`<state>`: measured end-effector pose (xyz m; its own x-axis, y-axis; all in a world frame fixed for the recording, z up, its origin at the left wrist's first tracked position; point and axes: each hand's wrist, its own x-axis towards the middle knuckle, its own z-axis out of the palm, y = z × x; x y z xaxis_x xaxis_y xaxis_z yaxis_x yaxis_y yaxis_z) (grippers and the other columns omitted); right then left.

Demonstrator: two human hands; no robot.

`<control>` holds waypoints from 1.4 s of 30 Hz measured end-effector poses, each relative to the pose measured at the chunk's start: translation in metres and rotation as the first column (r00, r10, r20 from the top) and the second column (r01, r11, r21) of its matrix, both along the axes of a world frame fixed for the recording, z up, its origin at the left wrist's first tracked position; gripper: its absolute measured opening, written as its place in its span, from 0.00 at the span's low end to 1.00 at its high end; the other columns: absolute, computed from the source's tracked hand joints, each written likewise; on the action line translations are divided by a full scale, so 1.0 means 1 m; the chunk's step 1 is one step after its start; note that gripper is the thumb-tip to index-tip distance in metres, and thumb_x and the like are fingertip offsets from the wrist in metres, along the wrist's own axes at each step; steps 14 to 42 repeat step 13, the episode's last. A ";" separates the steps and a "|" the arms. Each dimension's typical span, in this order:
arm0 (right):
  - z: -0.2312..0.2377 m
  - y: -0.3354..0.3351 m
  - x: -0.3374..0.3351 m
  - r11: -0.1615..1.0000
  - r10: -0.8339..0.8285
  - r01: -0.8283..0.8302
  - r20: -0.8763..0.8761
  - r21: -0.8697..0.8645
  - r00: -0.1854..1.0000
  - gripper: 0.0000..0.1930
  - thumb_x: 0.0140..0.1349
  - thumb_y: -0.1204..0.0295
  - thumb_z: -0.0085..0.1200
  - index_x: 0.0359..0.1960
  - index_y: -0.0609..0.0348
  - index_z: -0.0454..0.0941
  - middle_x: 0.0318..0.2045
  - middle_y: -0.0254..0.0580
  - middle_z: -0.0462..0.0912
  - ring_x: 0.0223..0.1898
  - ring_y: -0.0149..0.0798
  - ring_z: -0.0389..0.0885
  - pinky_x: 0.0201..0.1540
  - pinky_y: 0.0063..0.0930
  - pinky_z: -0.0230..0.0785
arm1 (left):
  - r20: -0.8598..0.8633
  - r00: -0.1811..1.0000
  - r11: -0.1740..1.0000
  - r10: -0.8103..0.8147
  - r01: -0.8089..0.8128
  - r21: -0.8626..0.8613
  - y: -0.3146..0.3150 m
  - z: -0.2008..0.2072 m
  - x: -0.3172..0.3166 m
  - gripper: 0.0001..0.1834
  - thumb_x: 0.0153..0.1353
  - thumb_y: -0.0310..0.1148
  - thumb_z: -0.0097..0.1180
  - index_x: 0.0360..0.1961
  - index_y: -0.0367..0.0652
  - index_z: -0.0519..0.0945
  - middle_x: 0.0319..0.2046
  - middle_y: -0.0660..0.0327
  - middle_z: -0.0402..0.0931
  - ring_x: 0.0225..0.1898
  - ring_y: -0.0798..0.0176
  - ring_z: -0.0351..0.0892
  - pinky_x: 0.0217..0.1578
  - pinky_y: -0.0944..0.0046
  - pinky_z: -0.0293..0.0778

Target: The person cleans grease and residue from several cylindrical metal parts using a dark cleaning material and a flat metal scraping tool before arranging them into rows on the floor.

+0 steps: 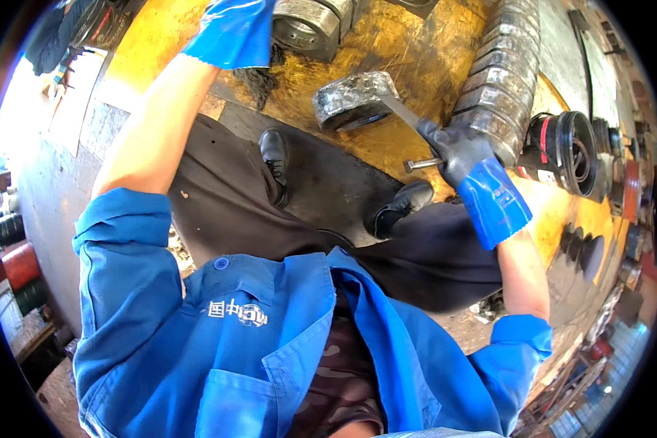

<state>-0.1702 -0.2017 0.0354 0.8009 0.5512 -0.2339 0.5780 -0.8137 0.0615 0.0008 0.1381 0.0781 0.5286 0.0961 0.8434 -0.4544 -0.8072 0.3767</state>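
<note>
My right hand (460, 150), in a dark glove with a blue cuff, is closed around a tool with a flat metal blade (403, 111). A short metal rod (422, 165) with a wider end sticks out beside the same hand; I cannot tell whether it belongs to that tool. The blade reaches the edge of a thick, scuffed metal ring (349, 101) that lies on a stained yellow surface. My left arm stretches up to the top edge, where only the blue glove (233, 33) shows. Its fingers are out of sight, near a thick dark metal ring (303, 29).
To the right of the tool runs a long row of grimy metal rings (500, 80). Beyond it sits a black coil (569, 153) with a red stripe. A dark rag-like clump (257, 86) lies below the left glove. My black shoes (274, 157) stand on a dark mat (328, 168).
</note>
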 end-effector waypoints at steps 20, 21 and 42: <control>-0.011 0.024 0.036 0.988 0.079 -0.063 -0.111 0.138 0.991 0.31 0.51 0.79 0.50 0.61 0.41 0.69 0.36 0.53 0.80 0.42 0.55 0.78 0.43 0.47 0.72 | -0.376 0.871 0.923 0.317 -0.375 -0.091 0.096 -0.031 0.025 0.31 0.58 0.50 0.55 0.57 0.41 0.72 0.52 0.42 0.74 0.54 0.43 0.73 0.56 0.50 0.68; -0.011 0.024 0.036 0.988 0.079 -0.063 -0.111 0.138 0.991 0.31 0.51 0.79 0.50 0.61 0.41 0.69 0.36 0.53 0.80 0.42 0.55 0.78 0.43 0.47 0.72 | -0.376 0.871 0.923 0.317 -0.375 -0.091 0.096 -0.031 0.025 0.31 0.58 0.50 0.55 0.57 0.41 0.72 0.52 0.42 0.74 0.54 0.43 0.73 0.56 0.50 0.68; -0.011 0.024 0.036 0.988 0.079 -0.063 -0.111 0.138 0.991 0.31 0.51 0.79 0.50 0.61 0.41 0.69 0.36 0.53 0.80 0.42 0.55 0.78 0.43 0.47 0.72 | -0.376 0.871 0.923 0.317 -0.375 -0.091 0.096 -0.031 0.025 0.31 0.58 0.50 0.55 0.57 0.41 0.72 0.52 0.42 0.74 0.54 0.43 0.73 0.56 0.50 0.68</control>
